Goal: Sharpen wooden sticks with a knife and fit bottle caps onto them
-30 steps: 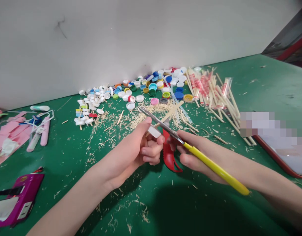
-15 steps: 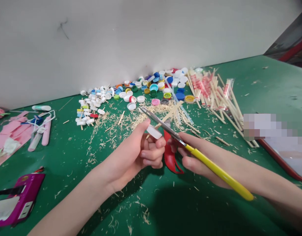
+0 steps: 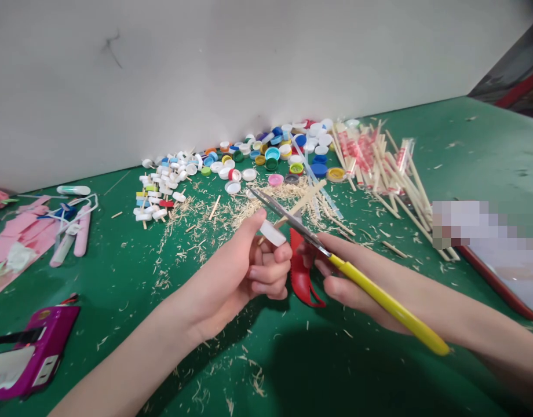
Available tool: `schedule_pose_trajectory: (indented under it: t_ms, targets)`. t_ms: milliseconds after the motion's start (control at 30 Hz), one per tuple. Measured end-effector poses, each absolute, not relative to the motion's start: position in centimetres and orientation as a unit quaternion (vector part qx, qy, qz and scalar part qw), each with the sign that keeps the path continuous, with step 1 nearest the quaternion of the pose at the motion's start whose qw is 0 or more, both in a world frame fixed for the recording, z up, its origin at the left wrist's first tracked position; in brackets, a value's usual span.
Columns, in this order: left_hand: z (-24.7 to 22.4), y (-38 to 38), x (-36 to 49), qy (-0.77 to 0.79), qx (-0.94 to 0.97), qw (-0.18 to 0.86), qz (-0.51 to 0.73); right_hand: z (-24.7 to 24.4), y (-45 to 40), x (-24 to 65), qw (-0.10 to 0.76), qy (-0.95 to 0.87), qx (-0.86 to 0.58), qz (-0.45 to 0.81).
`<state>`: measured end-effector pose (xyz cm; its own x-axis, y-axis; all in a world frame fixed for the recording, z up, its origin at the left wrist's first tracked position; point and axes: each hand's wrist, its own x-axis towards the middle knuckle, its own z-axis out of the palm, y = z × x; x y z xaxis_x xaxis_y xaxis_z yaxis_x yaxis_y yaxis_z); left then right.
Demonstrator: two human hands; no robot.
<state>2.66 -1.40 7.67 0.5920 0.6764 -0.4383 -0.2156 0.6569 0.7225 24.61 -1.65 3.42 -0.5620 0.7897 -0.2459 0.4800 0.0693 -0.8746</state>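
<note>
My left hand (image 3: pixel 260 260) is closed on a white bottle cap (image 3: pixel 273 233), held tilted between thumb and fingers, with a wooden stick (image 3: pixel 301 204) running through or behind it. Scissors with yellow handles (image 3: pixel 388 302) are in my right hand (image 3: pixel 340 260), whose fingers are curled about them. Their metal blades (image 3: pixel 284 215) point up and left, crossing over the stick just beside the cap. A red knife-like tool (image 3: pixel 303 272) shows between the two hands; its upper end is partly hidden behind the scissors and fingers.
Loose coloured caps (image 3: pixel 273 153) and white caps on short sticks (image 3: pixel 162 188) lie along the wall, with wood shavings (image 3: pixel 244 214) before them. Wrapped chopsticks (image 3: pixel 379 162) and a phone (image 3: pixel 505 260) are at right. Pink paper (image 3: pixel 27 231) and a purple device (image 3: pixel 53 341) are at left.
Almost nothing differs. The scissors and my right hand have shifted very slightly to the right, and my left hand holds the cap in the same place.
</note>
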Motion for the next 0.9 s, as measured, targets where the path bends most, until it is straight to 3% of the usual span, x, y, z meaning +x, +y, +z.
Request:
schedule_pose_trajectory:
  t_ms: [900]
  targets:
    - [7.39,-1.47,2.71,0.357,0.334,0.829,0.272,3.26,-1.66,24.5,0.163,-0.721,-0.451,0.5]
